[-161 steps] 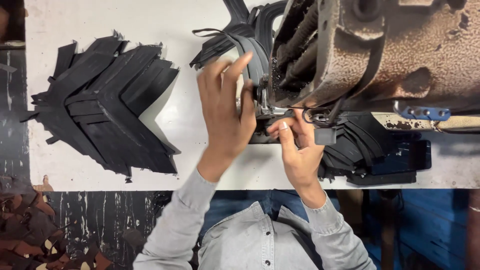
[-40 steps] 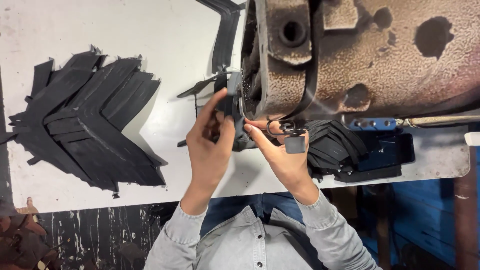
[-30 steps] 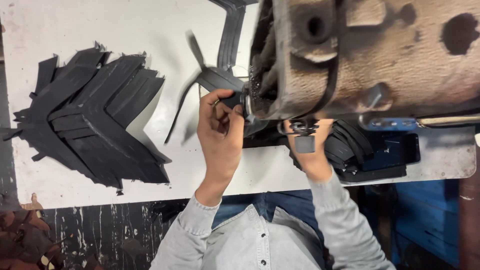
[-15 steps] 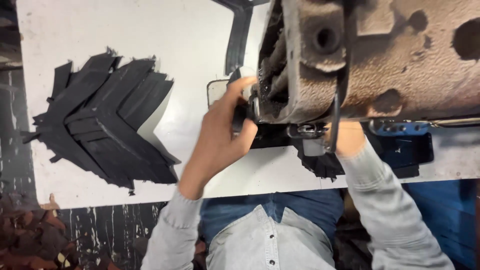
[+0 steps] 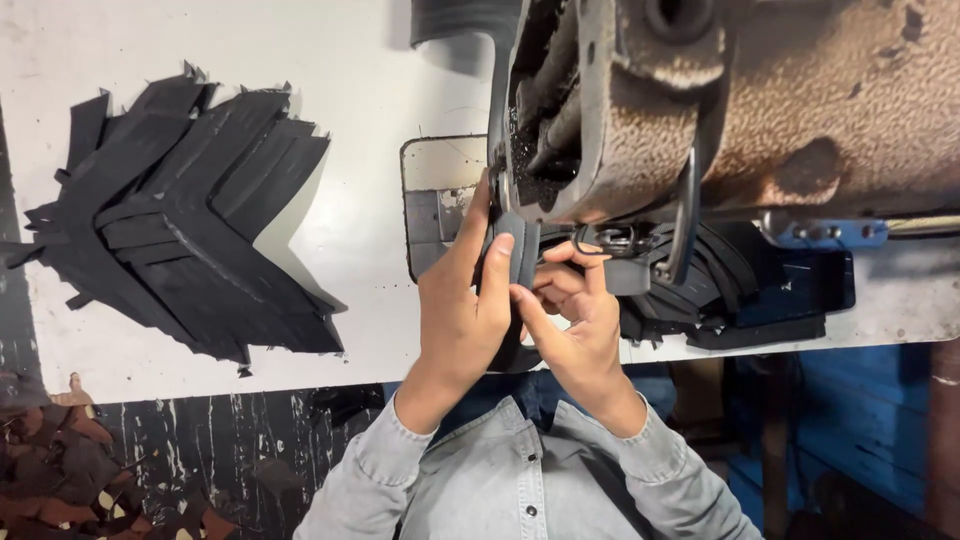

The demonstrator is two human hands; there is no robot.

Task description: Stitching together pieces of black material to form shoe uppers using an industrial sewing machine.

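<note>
Both hands now meet just below the head of the sewing machine (image 5: 720, 110): the left hand (image 5: 455, 320) and right hand (image 5: 575, 325) pinch one black strip (image 5: 512, 250) between thumbs and fingertips. Half a second ago the right hand was tucked under the machine; it has come out to the strip. A stack of black pieces (image 5: 190, 220) lies well to the machine's left on the bench (image 5: 380, 80); another pile (image 5: 710, 290) sits beneath the machine.

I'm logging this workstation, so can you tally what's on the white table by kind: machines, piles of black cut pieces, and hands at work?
Sewing machine: 1
Piles of black cut pieces: 2, the chevron pile and the smaller pile under the machine
Hands: 2, left hand and right hand, both on a black piece at the machine
Total: 5
</note>
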